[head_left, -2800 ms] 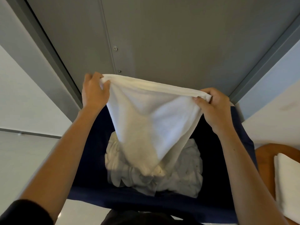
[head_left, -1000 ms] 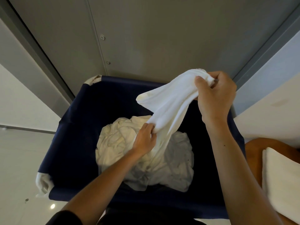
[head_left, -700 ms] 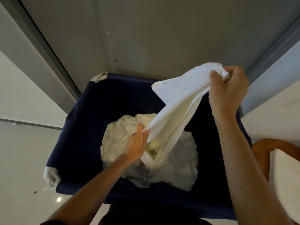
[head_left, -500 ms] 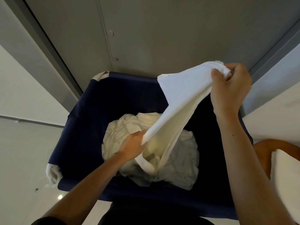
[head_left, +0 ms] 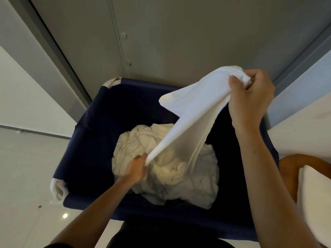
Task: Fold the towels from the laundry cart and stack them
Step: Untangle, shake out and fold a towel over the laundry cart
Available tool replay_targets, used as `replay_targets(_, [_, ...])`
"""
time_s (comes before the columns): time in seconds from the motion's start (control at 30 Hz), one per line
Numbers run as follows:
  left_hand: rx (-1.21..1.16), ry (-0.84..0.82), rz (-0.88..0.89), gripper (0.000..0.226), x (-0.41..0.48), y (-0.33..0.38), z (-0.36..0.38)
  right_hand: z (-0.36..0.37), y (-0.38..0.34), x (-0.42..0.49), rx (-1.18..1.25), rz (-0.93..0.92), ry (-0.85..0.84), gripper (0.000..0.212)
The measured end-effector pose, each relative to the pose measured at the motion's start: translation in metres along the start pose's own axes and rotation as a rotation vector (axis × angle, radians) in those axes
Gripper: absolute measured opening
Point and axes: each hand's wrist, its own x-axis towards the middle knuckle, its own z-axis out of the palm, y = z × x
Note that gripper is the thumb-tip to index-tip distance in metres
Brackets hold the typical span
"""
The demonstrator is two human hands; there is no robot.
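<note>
From the head camera, the right hand point(head_left: 250, 97) is raised at the far right with its fingers bunched around the top end of a white towel point(head_left: 189, 119), while the left hand point(head_left: 137, 169), lower and nearer, pinches the towel's bottom corner, so the cloth stretches slantwise between them. Below lies a crumpled pile of towels point(head_left: 172, 169) in the dark blue laundry cart point(head_left: 93, 140), and at the near right a folded towel point(head_left: 315, 199) rests on a brown surface point(head_left: 288, 170).

Both hands stretch a white towel point(head_left: 189, 122) over the navy laundry cart point(head_left: 86, 140)'s crumpled heap point(head_left: 179, 176).
</note>
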Motion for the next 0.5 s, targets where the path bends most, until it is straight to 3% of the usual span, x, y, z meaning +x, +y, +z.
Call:
replay_targets(0.1, [0.054,-0.356,0.030,0.017,-0.007,0.002,0.009,0.002,0.001,-0.001,0.014,-0.008,-0.034,0.009])
replay_targets(0.17, [-0.003,-0.401,0.016,0.018,-0.008,0.004,0.008,0.003,0.002,-0.001,0.022,-0.016,-0.055,0.008])
replay_targets(0.33, [-0.220,-0.014,0.064,0.024,0.012,0.035,-0.038,0.002,0.003,-0.002,0.040,-0.027,-0.113,0.007])
replay_targets(0.5, [-0.423,0.325,0.099,0.049,0.037,0.068,-0.086,-0.002,0.002,-0.004,0.086,-0.033,-0.165,0.007])
